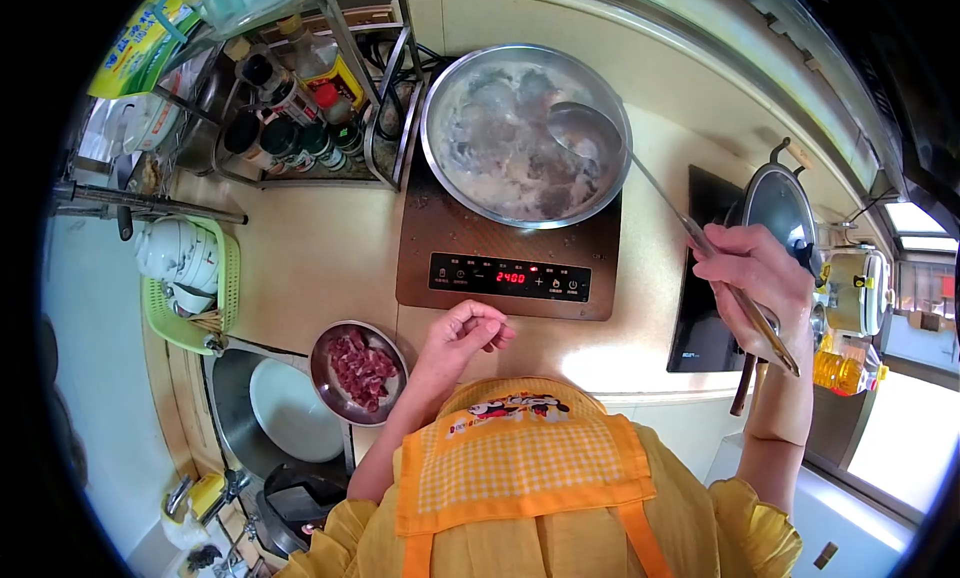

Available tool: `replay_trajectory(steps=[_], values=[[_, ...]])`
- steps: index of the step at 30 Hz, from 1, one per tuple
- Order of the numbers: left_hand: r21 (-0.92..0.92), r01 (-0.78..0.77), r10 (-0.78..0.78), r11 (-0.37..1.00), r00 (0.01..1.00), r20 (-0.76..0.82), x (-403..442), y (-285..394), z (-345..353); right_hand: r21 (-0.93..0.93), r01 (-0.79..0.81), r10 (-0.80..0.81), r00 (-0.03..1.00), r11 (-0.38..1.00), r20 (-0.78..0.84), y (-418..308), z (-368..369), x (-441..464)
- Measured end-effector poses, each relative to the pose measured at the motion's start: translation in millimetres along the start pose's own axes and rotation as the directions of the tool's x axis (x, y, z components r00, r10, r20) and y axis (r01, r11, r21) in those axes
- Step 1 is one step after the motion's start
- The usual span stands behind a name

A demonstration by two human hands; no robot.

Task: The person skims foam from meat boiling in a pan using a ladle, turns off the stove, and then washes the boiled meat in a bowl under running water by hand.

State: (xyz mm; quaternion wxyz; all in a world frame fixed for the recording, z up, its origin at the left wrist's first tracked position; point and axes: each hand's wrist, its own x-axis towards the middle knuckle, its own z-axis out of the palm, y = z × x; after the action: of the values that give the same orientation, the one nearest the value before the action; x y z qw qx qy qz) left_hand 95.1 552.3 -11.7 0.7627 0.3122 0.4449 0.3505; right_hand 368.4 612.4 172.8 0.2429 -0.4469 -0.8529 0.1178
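Note:
My right hand (pixel 755 283) is wrapped round the handle of a metal ladle (pixel 585 138). The ladle's bowl sits in the right part of a wide steel pot (pixel 430 148), in cloudy, steaming liquid. Beneath the pot is an induction cooker (pixel 505 303) with 2400 lit red on its panel. My left hand (pixel 468 333) hovers just in front of the cooker, its fingers curled in with nothing visible in them. To the left of that forearm, a steel bowl (pixel 322 383) contains pieces of raw red meat (pixel 360 368).
A rack of seasoning bottles (pixel 310 138) stands left of the pot. Farther left is a green basket (pixel 230 268) of dishes. The sink (pixel 232 418) holds a white basin (pixel 295 408). On the right, a lidded pan (pixel 778 210) rests by a black cooktop (pixel 698 338).

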Motion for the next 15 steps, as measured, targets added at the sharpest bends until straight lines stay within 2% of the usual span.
replay_trajectory(steps=[8,15], values=[[-0.015,-0.027,0.027,1.000,1.000,0.013,2,-5,-4,-0.007,0.020,-0.018,0.965,1.000,0.263,-3,-23,14],[-0.001,-0.023,0.023,1.000,1.000,0.012,2,-3,-5,-0.003,0.074,-0.068,0.922,0.997,0.381,-7,-43,37]])
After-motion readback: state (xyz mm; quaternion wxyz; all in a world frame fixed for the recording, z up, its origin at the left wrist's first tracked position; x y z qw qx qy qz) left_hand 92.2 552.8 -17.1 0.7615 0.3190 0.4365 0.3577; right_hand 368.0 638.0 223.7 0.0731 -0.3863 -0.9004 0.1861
